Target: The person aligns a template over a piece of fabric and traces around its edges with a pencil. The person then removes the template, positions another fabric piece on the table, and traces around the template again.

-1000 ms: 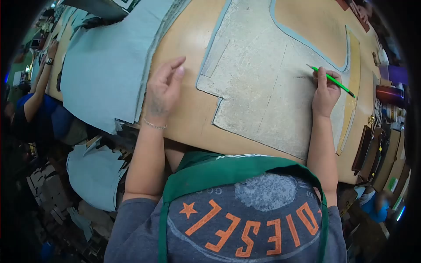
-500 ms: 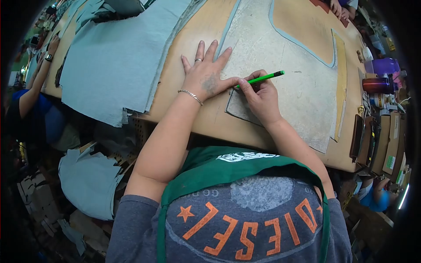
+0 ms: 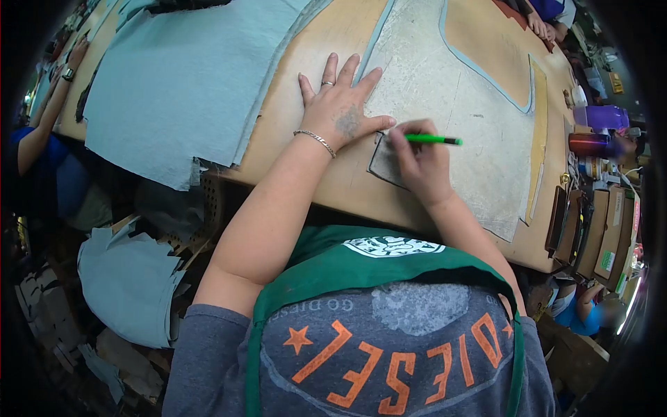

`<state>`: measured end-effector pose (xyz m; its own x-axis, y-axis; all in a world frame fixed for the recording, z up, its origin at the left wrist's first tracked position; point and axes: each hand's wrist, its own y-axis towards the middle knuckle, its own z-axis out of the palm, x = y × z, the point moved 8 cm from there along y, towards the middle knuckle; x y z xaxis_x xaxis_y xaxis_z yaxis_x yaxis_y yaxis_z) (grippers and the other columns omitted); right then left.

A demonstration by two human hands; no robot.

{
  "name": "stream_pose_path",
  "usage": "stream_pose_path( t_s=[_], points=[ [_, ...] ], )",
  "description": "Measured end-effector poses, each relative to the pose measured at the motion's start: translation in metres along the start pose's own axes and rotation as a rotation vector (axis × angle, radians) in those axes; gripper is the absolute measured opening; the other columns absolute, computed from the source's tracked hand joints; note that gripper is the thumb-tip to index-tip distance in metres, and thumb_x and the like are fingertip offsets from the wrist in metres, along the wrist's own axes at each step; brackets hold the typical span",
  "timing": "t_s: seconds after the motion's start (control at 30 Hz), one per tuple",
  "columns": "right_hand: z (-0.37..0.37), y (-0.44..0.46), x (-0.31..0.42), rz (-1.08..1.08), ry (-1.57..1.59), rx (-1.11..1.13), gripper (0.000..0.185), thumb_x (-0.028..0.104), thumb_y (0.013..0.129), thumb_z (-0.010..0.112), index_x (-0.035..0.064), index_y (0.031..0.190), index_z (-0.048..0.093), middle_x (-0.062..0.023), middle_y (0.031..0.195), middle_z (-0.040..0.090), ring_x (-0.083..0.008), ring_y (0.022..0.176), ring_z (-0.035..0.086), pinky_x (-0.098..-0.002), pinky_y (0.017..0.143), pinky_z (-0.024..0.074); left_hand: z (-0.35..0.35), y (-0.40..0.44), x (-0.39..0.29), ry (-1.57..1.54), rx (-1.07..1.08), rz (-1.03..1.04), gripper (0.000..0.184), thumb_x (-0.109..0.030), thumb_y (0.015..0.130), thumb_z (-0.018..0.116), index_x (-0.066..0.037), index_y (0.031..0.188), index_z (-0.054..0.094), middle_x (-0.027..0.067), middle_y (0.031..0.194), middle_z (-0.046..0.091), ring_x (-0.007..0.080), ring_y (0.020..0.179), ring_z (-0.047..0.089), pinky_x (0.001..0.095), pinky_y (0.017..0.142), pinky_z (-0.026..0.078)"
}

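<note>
Table [image 3: 347, 186]: tan. Blue-grey sheets [image 3: 180, 76]: stacked on it, left side. Board [image 3: 483, 167]: pale, worn, flat on table, right of sheets. Yellow strip [image 3: 538, 139]: along board's right side. Left hand [image 3: 340, 111]: palm down, fingers apart, across table and board's edge, gripping nothing. Right hand [image 3: 425, 167]: fingers clamped on pencil, over board's lower left corner, beside left thumb. Pencil [image 3: 436, 140]: green, tilted, tip hidden by fingers.

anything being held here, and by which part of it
The right hand holds the slim green pencil toward its front end, its black-banded rear end sticking out.
</note>
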<state>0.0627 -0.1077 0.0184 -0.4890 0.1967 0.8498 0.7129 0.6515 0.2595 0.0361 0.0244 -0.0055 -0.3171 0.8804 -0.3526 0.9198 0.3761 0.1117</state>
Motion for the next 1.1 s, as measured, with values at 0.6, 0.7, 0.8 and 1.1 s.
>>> stream_pose_path(
  t_s=[0.6,0.7,0.8,1.1],
  points=[
    [-0.173,-0.112,-0.059,0.471,0.812,-0.641,0.014,0.015,0.083,0.056,0.0085,0.086,0.044,-0.0058,0.076,0.057,-0.0165,0.067,0.058,-0.0262,0.060,0.0467,-0.001,0.001,-0.006,0.146,0.092,-0.002,0.079,-0.061,0.065,0.057,-0.025,0.131,0.033,0.0088,0.139,0.021,0.0324,0.129,0.013,0.0676,0.090,0.010],
    [-0.190,-0.124,-0.064,0.472,0.814,-0.679,0.016,0.019,0.083,0.057,0.0109,0.085,0.044,-0.0058,0.076,0.057,-0.0162,0.065,0.058,-0.0242,0.057,0.0449,0.003,0.000,-0.012,0.127,0.099,0.002,0.079,-0.061,0.065,0.057,-0.023,0.131,0.033,0.0094,0.139,0.022,0.0330,0.129,0.013,0.0675,0.091,0.010],
    [-0.196,-0.121,-0.067,0.466,0.744,-0.670,0.017,0.021,0.082,0.059,0.0110,0.082,0.045,-0.0049,0.072,0.058,-0.0154,0.064,0.058,-0.0221,0.054,0.0429,0.002,0.001,-0.009,0.133,0.100,-0.011,0.079,-0.060,0.066,0.057,-0.022,0.131,0.033,0.0094,0.139,0.021,0.0331,0.129,0.013,0.0671,0.091,0.010],
    [-0.280,-0.184,-0.104,0.332,0.194,-1.010,0.016,0.014,0.083,0.057,0.0056,0.081,0.044,-0.0016,0.067,0.053,-0.0076,0.059,0.052,-0.0190,0.055,0.0424,-0.004,-0.003,-0.124,0.024,0.063,0.453,0.060,-0.024,0.073,0.062,-0.021,0.127,0.038,0.0093,0.137,0.026,0.0366,0.127,0.017,0.0592,0.095,0.017]
  ],
)
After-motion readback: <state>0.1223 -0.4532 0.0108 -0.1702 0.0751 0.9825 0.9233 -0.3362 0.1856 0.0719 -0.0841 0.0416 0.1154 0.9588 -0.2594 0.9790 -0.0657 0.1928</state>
